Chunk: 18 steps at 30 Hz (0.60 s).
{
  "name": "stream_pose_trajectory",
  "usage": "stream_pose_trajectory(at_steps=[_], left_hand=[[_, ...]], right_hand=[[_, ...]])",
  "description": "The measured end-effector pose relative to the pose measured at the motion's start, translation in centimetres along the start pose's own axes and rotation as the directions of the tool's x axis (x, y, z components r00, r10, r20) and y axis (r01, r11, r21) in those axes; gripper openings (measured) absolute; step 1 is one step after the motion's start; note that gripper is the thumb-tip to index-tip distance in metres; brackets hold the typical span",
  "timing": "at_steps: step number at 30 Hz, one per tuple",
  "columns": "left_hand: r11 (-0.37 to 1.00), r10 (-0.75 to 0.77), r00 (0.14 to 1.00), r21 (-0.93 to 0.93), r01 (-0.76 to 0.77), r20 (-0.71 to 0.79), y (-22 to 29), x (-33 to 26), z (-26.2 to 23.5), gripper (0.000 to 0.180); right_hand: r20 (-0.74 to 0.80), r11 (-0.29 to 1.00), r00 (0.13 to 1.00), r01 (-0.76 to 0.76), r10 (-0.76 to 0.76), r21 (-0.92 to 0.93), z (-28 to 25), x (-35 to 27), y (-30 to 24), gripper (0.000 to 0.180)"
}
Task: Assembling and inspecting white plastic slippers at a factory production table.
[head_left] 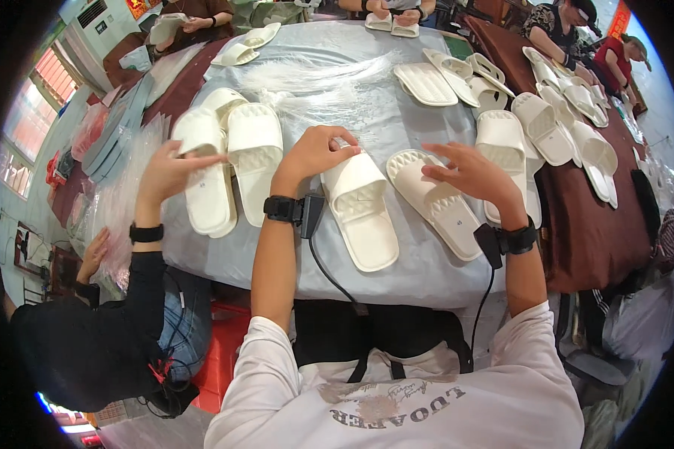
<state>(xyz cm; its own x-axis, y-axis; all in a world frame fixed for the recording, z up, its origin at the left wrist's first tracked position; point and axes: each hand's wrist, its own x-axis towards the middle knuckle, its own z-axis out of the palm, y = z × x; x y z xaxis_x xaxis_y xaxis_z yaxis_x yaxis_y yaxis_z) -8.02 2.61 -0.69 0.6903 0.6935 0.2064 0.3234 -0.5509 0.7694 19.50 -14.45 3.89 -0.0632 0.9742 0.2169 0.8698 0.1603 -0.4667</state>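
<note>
Grey cloth (397, 112) covers the round table, strewn with smooth white foam slippers. From the head view, the left hand (316, 153) curls over the toe strap of one ridged slipper (361, 211); the right hand (473, 173) (fingers spread) rests on a second slipper (436, 202) lying just beside it.

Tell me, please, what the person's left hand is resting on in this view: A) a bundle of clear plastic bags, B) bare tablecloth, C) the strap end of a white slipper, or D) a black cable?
C: the left hand lies over the strap end of a white slipper on the grey tablecloth, while the right hand hovers over the neighbouring slipper.
</note>
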Motion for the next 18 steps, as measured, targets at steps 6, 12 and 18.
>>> stream_pose_trajectory(at_steps=[6,12,18], left_hand=[[0.939,-0.206,0.933,-0.21,0.274,0.295,1.4,-0.5,-0.5,0.029],[0.963,0.05,0.996,0.269,-0.027,-0.079,0.5,0.1,0.7,0.023],[0.968,0.118,0.993,0.222,-0.115,-0.003,-0.6,0.4,1.5,0.016]], right_hand=[[0.243,0.956,0.927,-0.294,0.285,0.001,-1.4,-0.2,-3.5,0.055],[0.23,0.985,0.96,-0.14,0.16,-0.101,-0.7,0.9,-1.4,0.046],[0.067,0.999,0.997,0.033,-0.034,0.02,1.3,3.4,-1.0,0.036]])
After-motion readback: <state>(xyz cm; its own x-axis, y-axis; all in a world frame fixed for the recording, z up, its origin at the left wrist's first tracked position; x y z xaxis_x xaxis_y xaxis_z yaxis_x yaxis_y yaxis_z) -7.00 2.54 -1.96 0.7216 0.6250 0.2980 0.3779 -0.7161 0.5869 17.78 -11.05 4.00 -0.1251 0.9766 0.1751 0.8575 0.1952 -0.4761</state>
